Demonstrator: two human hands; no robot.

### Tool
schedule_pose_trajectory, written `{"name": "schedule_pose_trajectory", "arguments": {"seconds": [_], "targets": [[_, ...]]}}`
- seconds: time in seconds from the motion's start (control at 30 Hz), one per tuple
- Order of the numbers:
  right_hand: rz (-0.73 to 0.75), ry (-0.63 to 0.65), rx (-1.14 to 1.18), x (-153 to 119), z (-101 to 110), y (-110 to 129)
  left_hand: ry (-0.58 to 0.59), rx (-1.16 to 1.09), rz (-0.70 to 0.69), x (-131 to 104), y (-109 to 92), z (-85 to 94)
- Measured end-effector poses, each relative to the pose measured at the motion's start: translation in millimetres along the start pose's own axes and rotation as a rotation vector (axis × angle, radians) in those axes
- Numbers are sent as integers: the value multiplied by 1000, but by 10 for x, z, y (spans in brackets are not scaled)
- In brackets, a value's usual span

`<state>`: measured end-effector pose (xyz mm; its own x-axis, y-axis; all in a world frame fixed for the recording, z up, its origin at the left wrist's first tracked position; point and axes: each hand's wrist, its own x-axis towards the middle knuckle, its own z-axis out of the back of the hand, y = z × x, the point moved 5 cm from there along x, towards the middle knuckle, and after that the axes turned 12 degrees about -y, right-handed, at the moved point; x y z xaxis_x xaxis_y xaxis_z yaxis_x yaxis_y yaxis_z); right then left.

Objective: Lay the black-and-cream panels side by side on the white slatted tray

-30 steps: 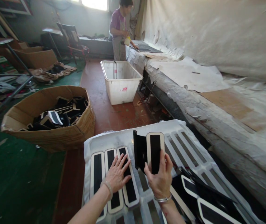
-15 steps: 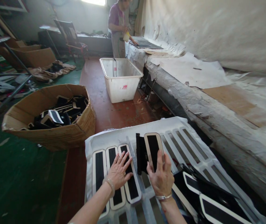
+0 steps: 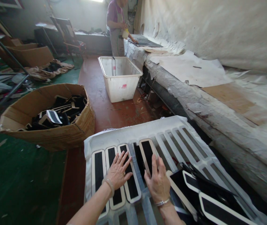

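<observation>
- Low in the frame, the left hand (image 3: 118,170) lies flat with fingers spread on the black-and-cream panels (image 3: 114,175) already seated in the white slotted tray (image 3: 133,136), gripping nothing.
- Just right of it, the right hand (image 3: 158,181) presses palm down, fingers extended, on a rounded panel (image 3: 147,153) that sits in the next slot of the tray; the hand is open on it, not clasped around it.
- Beside that panel, on its left edge, a black folded piece (image 3: 138,156) stands in the same slot.
- Three panels fill the leftmost slots; the slots further right show bare ribs.
- At the lower right, a loose pile of panels (image 3: 206,197) lies over the tray's near corner.
- Left of centre, a cardboard box (image 3: 53,137) on the floor holds a jumble of dark pieces.
- Upper centre, a white plastic tub (image 3: 120,87) stands on the red floor beside a long paper-covered bench (image 3: 194,72).
- At the top, another person (image 3: 116,25) stands working at the bench's far end.
</observation>
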<state>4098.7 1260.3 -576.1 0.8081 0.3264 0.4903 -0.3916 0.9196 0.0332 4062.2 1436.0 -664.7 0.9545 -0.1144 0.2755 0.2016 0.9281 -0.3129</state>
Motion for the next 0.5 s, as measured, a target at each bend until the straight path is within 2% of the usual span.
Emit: {"name": "schedule_pose_trajectory", "arguments": {"seconds": [0.13, 0.27, 0.37, 0.5], "targets": [[-95, 207, 30, -136, -244, 51, 2, 6, -5, 9, -4, 5], [-155, 353, 116, -9, -480, 137, 1, 11, -11, -1, -9, 8], [-145, 419, 175, 49, -634, 163, -17, 9, -15, -10, -7, 8], [-122, 455, 209, -45, -752, 129, -32, 2, -13, -7, -2, 4]]}}
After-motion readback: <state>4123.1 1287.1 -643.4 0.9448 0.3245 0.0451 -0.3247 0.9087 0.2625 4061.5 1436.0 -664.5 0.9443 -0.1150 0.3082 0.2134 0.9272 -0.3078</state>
